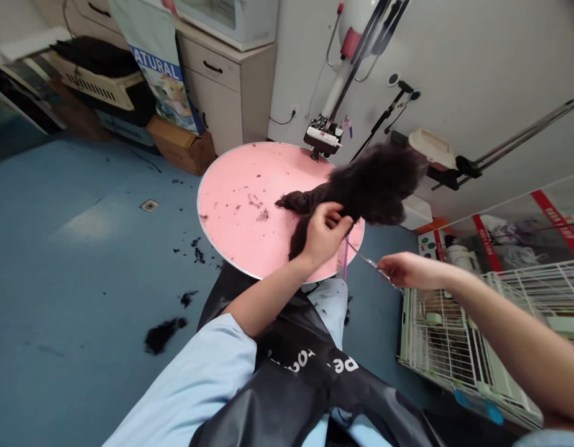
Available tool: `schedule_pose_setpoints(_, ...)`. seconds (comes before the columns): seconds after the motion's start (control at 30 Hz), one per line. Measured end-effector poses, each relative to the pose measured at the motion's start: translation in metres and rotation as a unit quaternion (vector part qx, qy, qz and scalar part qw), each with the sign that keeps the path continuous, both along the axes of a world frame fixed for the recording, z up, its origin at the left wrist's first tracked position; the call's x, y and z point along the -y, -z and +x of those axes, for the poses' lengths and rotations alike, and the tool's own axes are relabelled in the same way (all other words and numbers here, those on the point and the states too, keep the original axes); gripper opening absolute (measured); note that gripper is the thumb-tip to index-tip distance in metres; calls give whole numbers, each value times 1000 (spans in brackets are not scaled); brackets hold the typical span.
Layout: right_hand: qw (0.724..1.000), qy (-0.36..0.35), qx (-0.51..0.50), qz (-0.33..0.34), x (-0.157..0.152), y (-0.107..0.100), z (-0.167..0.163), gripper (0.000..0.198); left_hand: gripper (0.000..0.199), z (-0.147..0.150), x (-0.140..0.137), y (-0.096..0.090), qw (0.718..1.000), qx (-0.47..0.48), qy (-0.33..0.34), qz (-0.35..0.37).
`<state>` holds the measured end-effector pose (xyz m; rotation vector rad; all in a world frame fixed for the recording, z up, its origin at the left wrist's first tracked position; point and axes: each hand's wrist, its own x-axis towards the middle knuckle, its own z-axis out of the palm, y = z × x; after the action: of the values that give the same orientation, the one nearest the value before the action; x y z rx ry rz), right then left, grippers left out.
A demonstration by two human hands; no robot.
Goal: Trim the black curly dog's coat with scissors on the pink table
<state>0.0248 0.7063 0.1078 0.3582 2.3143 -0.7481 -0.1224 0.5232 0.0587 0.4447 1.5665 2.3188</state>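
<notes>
A black, fluffy dog (pixel 373 183) is on the round pink table (pixel 231 205), its head end toward the right and its body partly blurred. My left hand (pixel 327 234) is closed at its chest, thumb and fingers curled against the dark coat. What exactly the fingertips pinch is hidden in the fur. In my right hand (pixel 408 271) is a pair of metal scissors (pixel 368 261), with the blades pointing up and left to the fur just beside my left thumb. A thin purple strap (pixel 346 257) hangs down near the blade tips.
Cut black hair (pixel 163 335) lies on the blue floor, with tufts on the tabletop too. A tool holder (pixel 323 138) stands at the table's far edge. White wire cages (pixel 455 335) are at right; a cardboard box (pixel 184 146) sits by the cabinet (pixel 217 93).
</notes>
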Motion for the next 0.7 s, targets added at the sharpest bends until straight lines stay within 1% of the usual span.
schedule_pose_setpoints(0.03, 999, 36, 1, -29, -1, 23, 10, 20, 34, -16, 0, 9, 994, -71, -69, -41)
schedule_pose_setpoints(0.07, 995, 72, -7, -72, -1, 47, 19, 19, 31, -33, 0, 15, 984, -134, -94, -71)
schedule_pose_setpoints(0.1, 987, 106, -19, -123, -1, 70, 27, 20, 16, -49, -1, 17, 973, -192, -86, -90)
schedule_pose_setpoints(0.13, 975, 148, -35, -161, -1, 93, 33, 23, 5, -65, -3, 15, 967, -224, -76, -95)
schedule_pose_setpoints(0.17, 964, 191, -48, -181, 0, 114, 38, 26, 5, -78, -4, 10, 965, -234, -84, -84)
schedule_pose_setpoints(0.2, 955, 235, -65, -169, 0, 133, 40, 29, 9, -89, -5, 2, 964, -238, -92, -68)
schedule_pose_setpoints(0.23, 949, 276, -90, -121, 1, 150, 39, 32, 12, -98, -5, -7, 964, -241, -102, -52)
schedule_pose_setpoints(0.27, 942, 309, -117, -55, 2, 165, 37, 35, 13, -104, -4, -17, 963, -247, -106, -37)
schedule_pose_setpoints(0.33, 918, 352, -165, 80, 5, 187, 28, 41, 15, -106, 3, -33, 960, -264, -95, -16)
schedule_pose_setpoints(0.37, 904, 368, -183, 117, 7, 195, 22, 42, 17, -103, 8, -37, 959, -271, -83, -11)
schedule_pose_setpoints(0.4, 892, 385, -198, 128, 9, 201, 17, 42, 18, -97, 13, -38, 960, -272, -68, -7)
schedule_pose_setpoints(0.43, 883, 404, -210, 118, 11, 206, 12, 41, 19, -89, 20, -34, 962, -270, -49, -2)
schedule_pose_setpoints(0.47, 874, 422, -221, 98, 14, 208, 9, 39, 20, -79, 27, -26, 965, -261, -25, 4)
schedule_pose_setpoints(0.5, 867, 436, -230, 74, 18, 209, 8, 36, 21, -68, 33, -13, 970, -244, 5, 13)
schedule_pose_setpoints(0.53, 862, 444, -237, 53, 21, 209, 8, 33, 22, -56, 37, 4, 973, -223, 54, 30)
schedule_pose_setpoints(0.57, 860, 448, -243, 37, 26, 208, 11, 31, 24, -45, 40, 24, 978, -178, 107, 34)
schedule_pose_setpoints(0.6, 859, 447, -248, 24, 31, 206, 15, 29, 24, -34, 40, 45, 982, -103, 157, 15)
schedule_pose_setpoints(0.63, 856, 448, -257, 11, 35, 202, 21, 29, 25, -25, 37, 67, 987, 3, 161, -15)
schedule_pose_setpoints(0.67, 851, 450, -271, -2, 39, 198, 28, 31, 24, -18, 30, 86, 979, 118, 157, -47)
schedule_pose_setpoints(0.7, 843, 453, -288, -12, 42, 191, 36, 34, 17, -13, 21, 103, 964, 198, 168, -60)
